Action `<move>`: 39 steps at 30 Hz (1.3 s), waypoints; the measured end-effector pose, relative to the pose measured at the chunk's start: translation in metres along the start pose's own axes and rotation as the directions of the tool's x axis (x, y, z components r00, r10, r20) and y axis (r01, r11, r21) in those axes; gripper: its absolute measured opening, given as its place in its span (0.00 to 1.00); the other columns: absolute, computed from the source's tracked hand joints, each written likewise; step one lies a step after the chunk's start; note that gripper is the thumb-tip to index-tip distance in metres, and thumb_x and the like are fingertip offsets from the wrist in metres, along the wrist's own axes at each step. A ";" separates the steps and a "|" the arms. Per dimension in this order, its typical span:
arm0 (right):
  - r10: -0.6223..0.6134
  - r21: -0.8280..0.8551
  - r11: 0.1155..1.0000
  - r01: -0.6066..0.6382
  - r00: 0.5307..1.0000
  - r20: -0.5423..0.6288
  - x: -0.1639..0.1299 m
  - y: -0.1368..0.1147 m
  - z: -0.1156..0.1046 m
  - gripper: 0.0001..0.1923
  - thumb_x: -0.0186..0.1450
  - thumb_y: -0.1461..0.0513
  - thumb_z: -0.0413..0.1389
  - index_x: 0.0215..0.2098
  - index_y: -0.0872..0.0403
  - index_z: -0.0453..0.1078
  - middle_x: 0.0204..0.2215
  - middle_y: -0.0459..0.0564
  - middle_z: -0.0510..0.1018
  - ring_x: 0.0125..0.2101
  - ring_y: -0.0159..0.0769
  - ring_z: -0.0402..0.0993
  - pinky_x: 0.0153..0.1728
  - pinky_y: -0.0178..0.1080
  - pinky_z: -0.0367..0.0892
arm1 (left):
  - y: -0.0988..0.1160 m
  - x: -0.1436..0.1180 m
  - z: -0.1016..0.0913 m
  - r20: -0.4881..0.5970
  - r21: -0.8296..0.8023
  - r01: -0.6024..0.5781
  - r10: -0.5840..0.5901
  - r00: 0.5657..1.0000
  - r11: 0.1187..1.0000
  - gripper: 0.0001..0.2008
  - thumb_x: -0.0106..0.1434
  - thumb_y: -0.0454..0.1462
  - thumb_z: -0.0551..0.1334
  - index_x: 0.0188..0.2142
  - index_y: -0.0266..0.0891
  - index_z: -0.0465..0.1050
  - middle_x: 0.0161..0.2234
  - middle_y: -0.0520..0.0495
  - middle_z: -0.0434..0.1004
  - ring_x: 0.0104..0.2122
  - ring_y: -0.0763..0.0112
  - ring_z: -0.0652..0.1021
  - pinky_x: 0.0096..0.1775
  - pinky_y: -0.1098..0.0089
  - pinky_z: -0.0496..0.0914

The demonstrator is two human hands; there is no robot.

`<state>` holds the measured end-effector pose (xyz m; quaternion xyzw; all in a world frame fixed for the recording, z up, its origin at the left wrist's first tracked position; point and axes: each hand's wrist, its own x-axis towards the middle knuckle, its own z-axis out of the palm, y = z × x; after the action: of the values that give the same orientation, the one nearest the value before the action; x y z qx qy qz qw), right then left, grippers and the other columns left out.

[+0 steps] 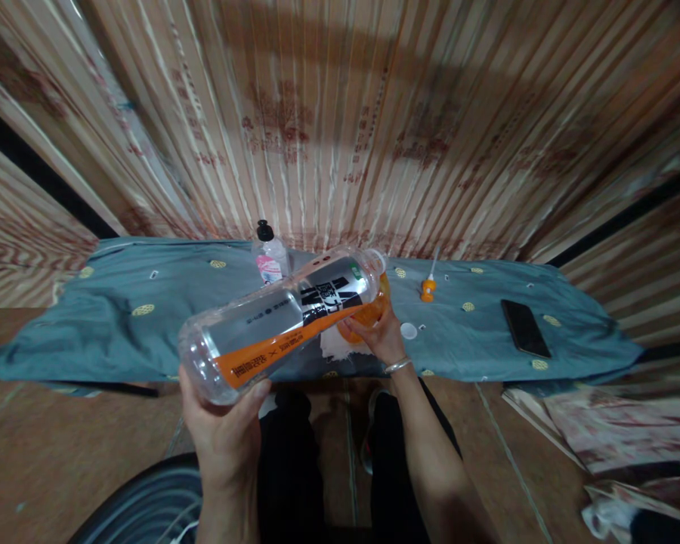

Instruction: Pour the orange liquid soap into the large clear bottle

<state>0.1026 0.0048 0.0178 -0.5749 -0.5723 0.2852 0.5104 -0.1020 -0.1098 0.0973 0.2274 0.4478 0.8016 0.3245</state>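
Note:
My left hand [218, 419] grips the base end of a large clear plastic bottle [261, 332] with a silver and orange label. The bottle lies tilted across my view, its mouth at the upper right, over an orange bottle [382, 301]. My right hand [378, 332] is wrapped round the orange bottle, which the large one partly hides. Beneath it a white paper tissue [340, 347] lies on the cloth. Right of my right hand are a round white cap [409, 331] and an orange pump or spray head [428, 289] with a thin tube pointing up.
A clear bottle with a black cap [269, 257] and pink label stands at the table's back. Toward the right lies a black phone [525, 329]. The narrow table has a blue-green cloth [119, 317]; a striped curtain [340, 151] hangs behind. A round black object [147, 502] is at lower left.

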 end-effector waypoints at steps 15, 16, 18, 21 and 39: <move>-0.007 -0.028 1.000 0.007 1.000 -0.002 0.001 0.000 -0.001 0.41 0.50 0.46 0.69 0.56 0.54 0.66 0.45 0.58 0.83 0.45 0.54 0.81 0.49 0.57 0.76 | -0.001 0.000 -0.002 -0.011 -0.011 0.015 -0.015 1.000 1.000 0.38 0.32 0.35 0.83 0.47 0.44 0.78 0.41 0.50 0.80 0.42 0.63 0.79 0.54 0.60 0.73; -0.006 -0.030 1.000 0.006 1.000 -0.003 0.001 0.000 -0.001 0.41 0.49 0.45 0.69 0.56 0.54 0.66 0.45 0.58 0.83 0.45 0.54 0.81 0.49 0.57 0.76 | -0.001 0.001 -0.002 -0.009 -0.017 0.012 -0.012 1.000 1.000 0.39 0.32 0.35 0.83 0.47 0.43 0.78 0.41 0.50 0.80 0.42 0.63 0.79 0.53 0.60 0.73; -0.004 -0.024 1.000 0.004 1.000 -0.005 0.000 0.000 -0.001 0.42 0.49 0.45 0.69 0.56 0.55 0.67 0.44 0.58 0.83 0.44 0.54 0.81 0.49 0.56 0.76 | -0.001 0.001 -0.001 -0.003 -0.034 0.004 -0.004 1.000 0.999 0.39 0.31 0.34 0.83 0.47 0.42 0.78 0.41 0.50 0.81 0.42 0.63 0.79 0.53 0.59 0.74; -0.020 0.005 1.000 0.020 1.000 0.002 0.000 0.001 0.000 0.43 0.49 0.45 0.69 0.57 0.56 0.66 0.45 0.59 0.82 0.45 0.54 0.81 0.49 0.56 0.76 | -0.002 0.002 -0.002 -0.002 -0.047 -0.004 0.004 1.000 0.999 0.40 0.31 0.33 0.83 0.47 0.42 0.78 0.41 0.50 0.81 0.40 0.65 0.79 0.51 0.61 0.75; -0.009 0.010 1.000 0.008 1.000 0.010 0.000 0.002 0.000 0.43 0.50 0.47 0.70 0.58 0.56 0.65 0.46 0.59 0.82 0.45 0.54 0.81 0.50 0.57 0.76 | -0.003 0.001 -0.003 0.012 -0.022 -0.008 0.008 1.000 1.000 0.38 0.33 0.35 0.83 0.47 0.43 0.78 0.41 0.50 0.81 0.40 0.64 0.79 0.51 0.62 0.74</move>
<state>0.1035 0.0056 0.0160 -0.5684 -0.5760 0.2889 0.5115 -0.1040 -0.1093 0.0936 0.2304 0.4360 0.8064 0.3265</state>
